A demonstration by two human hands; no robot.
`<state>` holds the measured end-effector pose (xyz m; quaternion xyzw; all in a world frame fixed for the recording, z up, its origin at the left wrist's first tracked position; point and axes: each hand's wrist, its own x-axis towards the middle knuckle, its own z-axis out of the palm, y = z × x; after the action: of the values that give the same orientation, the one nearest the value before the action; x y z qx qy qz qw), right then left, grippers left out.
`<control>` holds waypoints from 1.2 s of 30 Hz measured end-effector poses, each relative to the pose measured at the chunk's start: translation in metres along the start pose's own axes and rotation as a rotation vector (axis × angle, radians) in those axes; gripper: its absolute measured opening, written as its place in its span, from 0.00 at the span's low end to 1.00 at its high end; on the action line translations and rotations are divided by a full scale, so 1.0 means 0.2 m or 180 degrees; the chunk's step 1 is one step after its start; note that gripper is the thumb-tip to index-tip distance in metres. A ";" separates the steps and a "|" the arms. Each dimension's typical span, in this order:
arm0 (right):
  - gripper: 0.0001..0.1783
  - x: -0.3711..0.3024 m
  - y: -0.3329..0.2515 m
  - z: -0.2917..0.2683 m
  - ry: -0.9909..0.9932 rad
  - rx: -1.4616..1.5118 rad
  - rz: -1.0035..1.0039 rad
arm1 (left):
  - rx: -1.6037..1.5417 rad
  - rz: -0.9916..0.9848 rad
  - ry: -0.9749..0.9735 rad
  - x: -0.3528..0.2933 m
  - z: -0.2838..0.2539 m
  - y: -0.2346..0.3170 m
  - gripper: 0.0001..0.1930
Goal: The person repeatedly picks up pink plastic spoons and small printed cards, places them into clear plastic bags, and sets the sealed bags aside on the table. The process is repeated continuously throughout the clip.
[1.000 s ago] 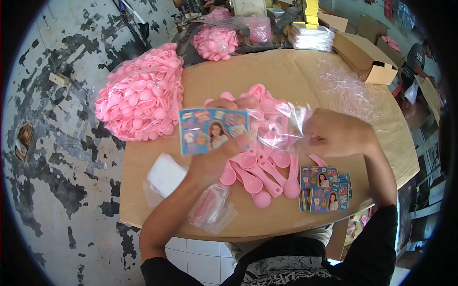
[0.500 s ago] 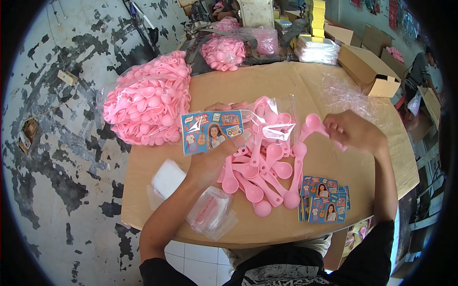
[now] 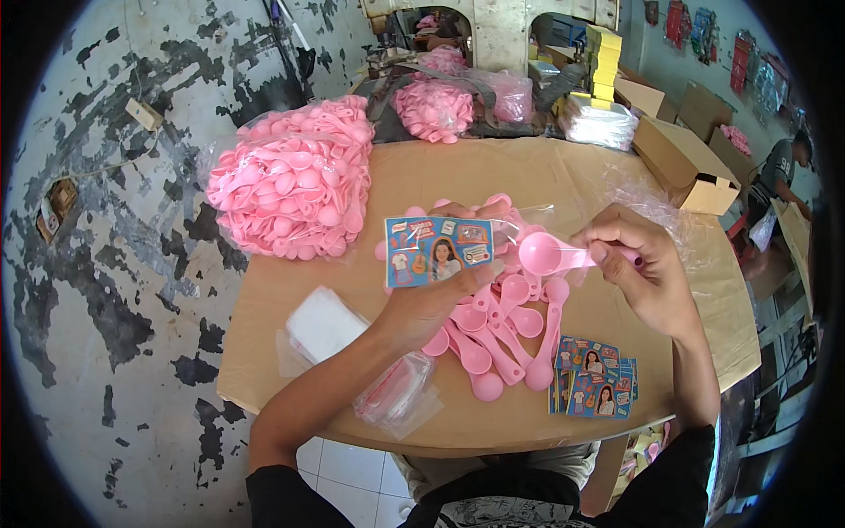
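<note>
My left hand (image 3: pixel 444 295) grips a clear plastic bag (image 3: pixel 537 213) with a blue printed card (image 3: pixel 438 253) at its left end. Its thumb lies over the card's lower edge, and the other fingers are mostly hidden behind. At the bag's right end, my right hand (image 3: pixel 641 268) pinches a pink spoon (image 3: pixel 541 255) by the handle, bowl facing left. Whether the bowl is inside the bag or in front of it, I cannot tell. Below the bag lies a loose heap of pink spoons (image 3: pixel 488 327). To its right are several overlapping blue cards (image 3: pixel 598 378).
A large bag of pink spoons (image 3: pixel 295 180) stands at the back left. Flat clear bags (image 3: pixel 396 392) and a white stack (image 3: pixel 326 324) lie near my left forearm. Crumpled plastic (image 3: pixel 647 198) and a cardboard box (image 3: pixel 687 163) are at the right; another person (image 3: pixel 779 172) is beyond.
My right hand has moved left with the spoon, bringing its bowl to the bag's right end. The left hand still holds the bag and card. The whole view has shifted slightly.
</note>
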<state>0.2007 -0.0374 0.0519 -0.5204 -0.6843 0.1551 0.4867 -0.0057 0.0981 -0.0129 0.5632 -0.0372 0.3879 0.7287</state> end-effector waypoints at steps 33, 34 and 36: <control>0.10 0.30 0.03 0.18 -0.0642 0.0513 0.0196 | 0.0106 -0.1902 -0.0936 -0.10 0.10 0.05 0.25; 0.09 0.30 0.05 0.19 -0.0627 0.0806 0.0227 | 0.0372 -0.1800 -0.0855 -0.09 0.11 0.07 0.23; 0.09 0.29 0.04 0.17 -0.0791 0.0795 0.0424 | 0.0211 -0.1739 -0.0327 -0.08 0.10 0.07 0.22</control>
<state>0.1776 0.0255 0.0595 -0.4769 -0.6786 0.3339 0.4479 -0.0170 0.0740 -0.0020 0.5948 0.0919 0.1491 0.7846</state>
